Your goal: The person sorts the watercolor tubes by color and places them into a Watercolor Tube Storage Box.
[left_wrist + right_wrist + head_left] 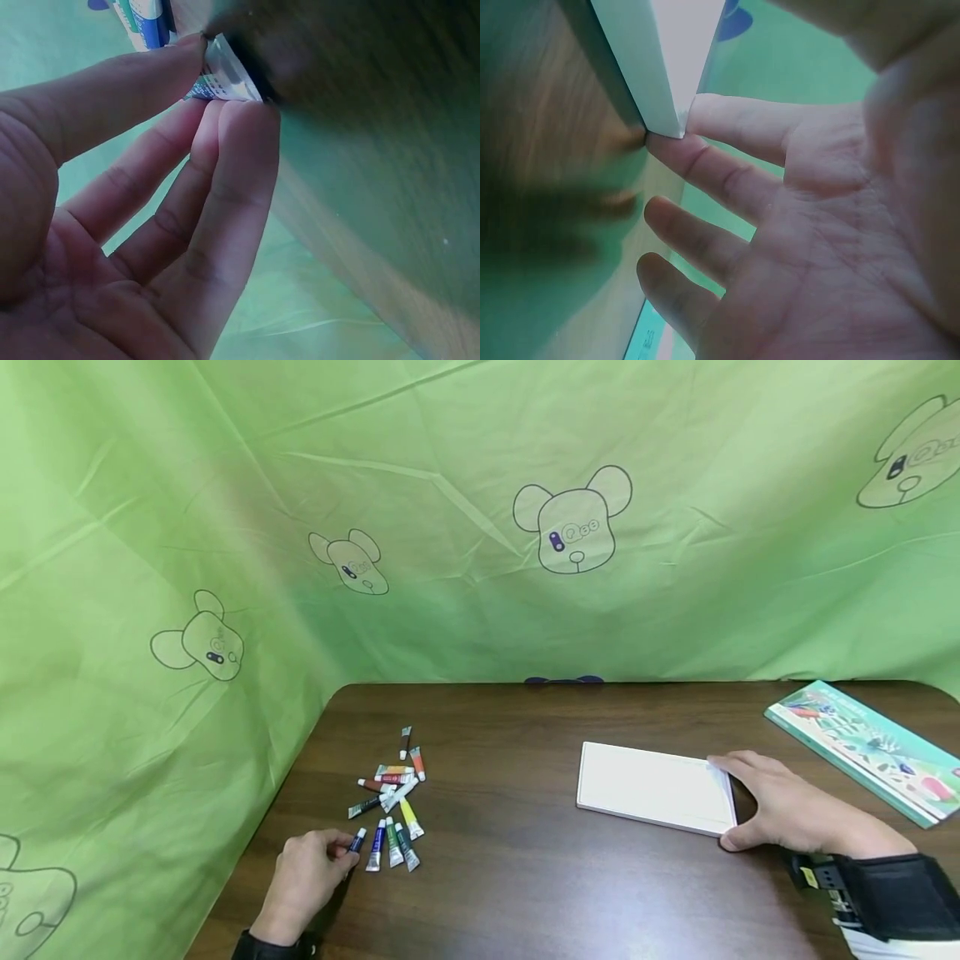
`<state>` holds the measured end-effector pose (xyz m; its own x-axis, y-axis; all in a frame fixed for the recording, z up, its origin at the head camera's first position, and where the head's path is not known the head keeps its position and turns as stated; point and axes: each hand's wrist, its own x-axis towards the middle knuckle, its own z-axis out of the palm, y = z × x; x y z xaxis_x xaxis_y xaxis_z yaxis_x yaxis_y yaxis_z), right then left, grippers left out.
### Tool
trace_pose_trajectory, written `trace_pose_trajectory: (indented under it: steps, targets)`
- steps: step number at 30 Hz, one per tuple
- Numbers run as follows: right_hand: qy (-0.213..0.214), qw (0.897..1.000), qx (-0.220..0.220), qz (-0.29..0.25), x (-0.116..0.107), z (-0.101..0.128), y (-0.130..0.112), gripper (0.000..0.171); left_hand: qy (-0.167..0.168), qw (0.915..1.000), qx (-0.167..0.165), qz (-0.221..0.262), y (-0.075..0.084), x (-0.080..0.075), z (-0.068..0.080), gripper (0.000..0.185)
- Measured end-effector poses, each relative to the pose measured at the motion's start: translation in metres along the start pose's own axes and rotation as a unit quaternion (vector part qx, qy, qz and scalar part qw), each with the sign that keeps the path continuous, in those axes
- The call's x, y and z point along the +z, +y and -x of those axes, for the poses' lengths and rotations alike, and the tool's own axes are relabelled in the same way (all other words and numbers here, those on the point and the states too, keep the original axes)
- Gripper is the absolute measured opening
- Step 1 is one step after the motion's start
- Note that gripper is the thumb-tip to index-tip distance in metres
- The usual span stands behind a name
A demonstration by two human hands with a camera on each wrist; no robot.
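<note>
At the table's left side, my left hand [311, 872] pinches a dark blue paint tube [357, 841] between thumb and fingertips. In the left wrist view the crimped silver end of that paint tube [231, 75] shows between the fingers. Right beside it stand a blue tube [377, 846], a green tube [393, 843] and a dark green tube [407, 847] in a row. Farther right, my right hand [783, 806] grips the right end of a flat white box [652, 789], thumb at its near corner and fingers at its far corner. The box's edge [649, 67] touches the fingertips.
Behind the row lie several more tubes in a loose cluster, among them a yellow tube [411, 820] and an orange tube [417, 764]. A turquoise illustrated box [870, 752] lies at the back right. Green cloth [450, 627] hangs behind the brown table [510, 893].
</note>
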<state>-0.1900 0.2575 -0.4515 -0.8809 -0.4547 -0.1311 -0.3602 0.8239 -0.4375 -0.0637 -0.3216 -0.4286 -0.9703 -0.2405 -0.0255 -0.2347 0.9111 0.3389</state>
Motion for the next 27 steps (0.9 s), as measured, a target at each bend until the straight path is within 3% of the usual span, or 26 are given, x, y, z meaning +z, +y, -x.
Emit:
trace_pose_trajectory:
  steps: [15,27]
  targets:
    - [0.003,1.000,-0.022,0.001,0.009,-0.004,-0.022,0.110,-0.006,0.9995,-0.028,0.016,-0.002,0.001,-0.001,0.013]
    - [0.000,1.000,-0.021,-0.002,0.010,-0.005,-0.025,0.110,0.012,0.9998,-0.012,0.006,-0.004,0.002,0.001,0.011]
